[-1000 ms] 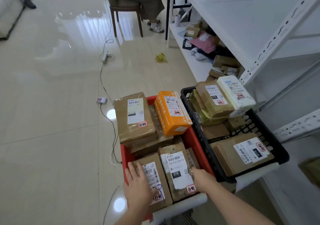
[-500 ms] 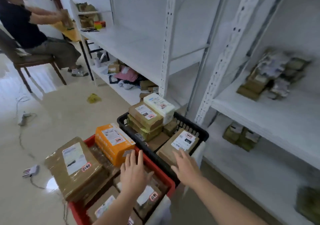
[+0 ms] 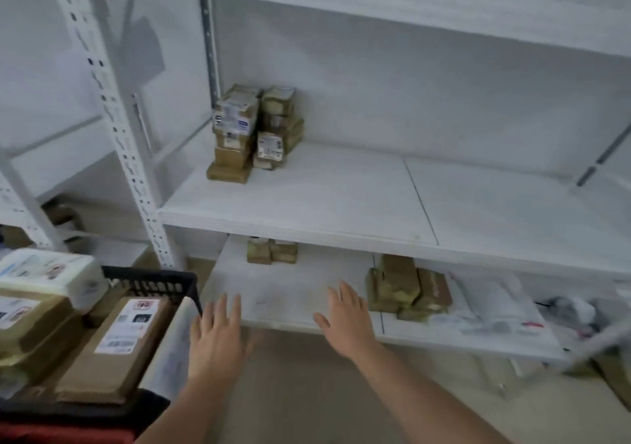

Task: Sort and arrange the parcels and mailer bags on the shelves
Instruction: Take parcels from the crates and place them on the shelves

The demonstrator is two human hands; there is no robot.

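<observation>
**Both hands empty, hovering in front of the lower shelf**

Left hand (image 3: pixel 218 334) at 6 o'clock, fingers straight and slightly spread, holding nothing, just right of the black basket (image 3: pixel 160 281). Right hand (image 3: pixel 346 320) at about 5 o'clock, fingers extended and loose, holding nothing; cannot tell if it touches the lower shelf (image 3: pixel 293 293) or hangs just above its front edge.

Parcels:
- Black basket, 8 o'clock: brown labelled parcel (image 3: pixel 116 344) lying flat near the basket's right wall; white parcel (image 3: pixel 47 274) stacked on tan ones at the left edge.
- Middle shelf (image 3: pixel 327 197), 11–12 o'clock: two stacks of brown parcels (image 3: pixel 254 132) side by side against the back wall, near the left upright (image 3: pixel 112 115).
- Lower shelf: small pair of brown parcels (image 3: pixel 271 250) at the back; larger brown pile (image 3: pixel 406 284) just right of the right hand, not touching it.
- White mailer bags (image 3: pixel 488 307) at 4 o'clock, beside that pile. Dark blurred item further right, can't identify.

Red edge of a second basket (image 3: pixel 65 433) at 7 o'clock.
</observation>
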